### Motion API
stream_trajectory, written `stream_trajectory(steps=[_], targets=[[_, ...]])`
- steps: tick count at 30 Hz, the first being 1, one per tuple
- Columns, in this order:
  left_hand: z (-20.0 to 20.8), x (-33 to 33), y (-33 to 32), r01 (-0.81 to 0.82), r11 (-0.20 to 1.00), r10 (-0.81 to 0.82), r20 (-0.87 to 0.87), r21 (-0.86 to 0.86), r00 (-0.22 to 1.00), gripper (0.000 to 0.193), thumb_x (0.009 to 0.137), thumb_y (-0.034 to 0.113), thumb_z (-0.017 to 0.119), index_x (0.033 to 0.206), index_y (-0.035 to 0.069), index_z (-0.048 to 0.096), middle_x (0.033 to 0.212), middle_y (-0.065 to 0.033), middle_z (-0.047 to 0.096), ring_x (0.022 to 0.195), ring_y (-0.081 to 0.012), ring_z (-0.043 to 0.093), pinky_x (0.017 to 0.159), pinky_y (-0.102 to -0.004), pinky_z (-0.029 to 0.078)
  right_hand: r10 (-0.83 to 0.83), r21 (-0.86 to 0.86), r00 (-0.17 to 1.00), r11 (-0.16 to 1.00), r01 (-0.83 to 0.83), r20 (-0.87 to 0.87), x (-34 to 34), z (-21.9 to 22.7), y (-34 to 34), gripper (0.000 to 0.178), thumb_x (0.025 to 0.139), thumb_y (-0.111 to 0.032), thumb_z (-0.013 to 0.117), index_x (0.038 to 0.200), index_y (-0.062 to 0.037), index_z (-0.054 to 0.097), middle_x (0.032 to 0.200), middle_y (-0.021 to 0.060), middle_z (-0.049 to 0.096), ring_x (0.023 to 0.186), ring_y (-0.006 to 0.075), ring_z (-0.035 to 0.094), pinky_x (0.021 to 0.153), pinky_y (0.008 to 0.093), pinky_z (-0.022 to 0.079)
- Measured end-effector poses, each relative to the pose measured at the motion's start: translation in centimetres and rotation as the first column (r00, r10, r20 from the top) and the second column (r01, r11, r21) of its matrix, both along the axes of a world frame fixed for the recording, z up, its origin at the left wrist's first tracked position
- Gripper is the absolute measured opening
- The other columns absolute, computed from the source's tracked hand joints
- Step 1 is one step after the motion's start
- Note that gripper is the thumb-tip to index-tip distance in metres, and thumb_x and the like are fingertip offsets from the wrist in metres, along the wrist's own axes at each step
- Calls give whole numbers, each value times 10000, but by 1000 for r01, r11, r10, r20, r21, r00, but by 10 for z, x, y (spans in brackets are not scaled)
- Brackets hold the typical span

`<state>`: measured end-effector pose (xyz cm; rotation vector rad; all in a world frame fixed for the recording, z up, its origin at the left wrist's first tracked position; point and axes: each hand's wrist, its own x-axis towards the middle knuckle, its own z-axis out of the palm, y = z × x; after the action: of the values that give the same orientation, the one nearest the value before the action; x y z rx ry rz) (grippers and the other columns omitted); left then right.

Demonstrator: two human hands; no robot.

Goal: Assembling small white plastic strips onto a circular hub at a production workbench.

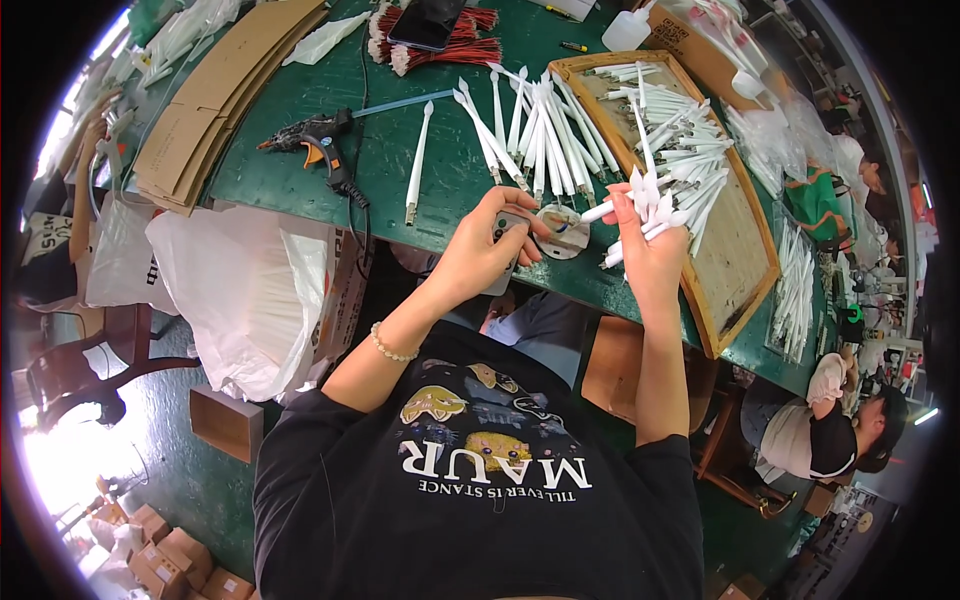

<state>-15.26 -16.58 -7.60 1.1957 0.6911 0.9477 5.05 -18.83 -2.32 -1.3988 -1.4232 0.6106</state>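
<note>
My right hand point(655, 255) is closed around a bunch of white candle-shaped sticks point(652, 212) with flame-shaped tips. One more white stick point(598, 212) pokes out from its fingertips toward the left, above a round pale fixture point(564, 232) at the table edge. On the other side of that fixture, my left hand point(488, 245) has its fingers curved and apart, with no stick in them. A small grey device point(512, 228) shows between its thumb and forefinger; whether they touch it is unclear. Several similar sticks point(545, 140) lie spread on the green table, just beyond both hands.
A wood-framed tray point(735, 320) heaped with sticks stands on the right. A glue gun point(318, 140), red wire bundles point(470, 52), a phone point(427, 22) and cardboard sheets point(215, 95) lie farther left. A plastic-wrapped bag point(255, 290) is below the table edge. Another person point(825, 430) sits at right.
</note>
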Motion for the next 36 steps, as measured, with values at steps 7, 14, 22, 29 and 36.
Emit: stream_trajectory(steps=[7,14,22,29,36], targets=[[1,0,1,3,1000,-3,9,-13,1000,245,931,-6,446,1172,-46,422,1013,-162,618,778,-156,634,684,-266,528,23,-31,996,999,-20,86,-1,0,2,227,956,-192,606,1038,12,660,760,28,645,675,55,558,563,213,405],[2,1,1,1,1000,-1,3,-9,1000,264,924,-13,445,1184,-52,419,1014,-162,613,774,-155,635,676,-266,525,13,-36,994,999,-9,107,-4,0,5,226,948,-200,616,1035,2,669,733,21,644,649,52,548,536,212,398],[4,1,1,-11,999,11,-27,-30,1000,267,931,-1,452,1192,-43,417,942,-149,630,750,-157,639,667,-263,525,0,30,974,1000,-7,225,-5,-2,10,211,941,-188,622,1027,-2,674,694,13,645,573,51,531,485,222,395],[1,0,1,-4,998,3,-19,-64,1000,280,930,-14,461,1202,-27,398,891,-156,649,737,-159,645,656,-267,534,-17,-16,980,1000,20,199,-10,2,8,215,944,-194,616,1031,-7,675,694,22,650,553,48,526,460,223,393],[-1,-2,1,-25,999,26,19,-43,999,260,940,-11,452,1192,-27,393,928,-172,648,753,-162,646,669,-267,532,-17,-150,973,987,52,230,-2,19,26,268,933,-281,625,1018,-35,691,663,23,626,549,62,509,488,242,366]])
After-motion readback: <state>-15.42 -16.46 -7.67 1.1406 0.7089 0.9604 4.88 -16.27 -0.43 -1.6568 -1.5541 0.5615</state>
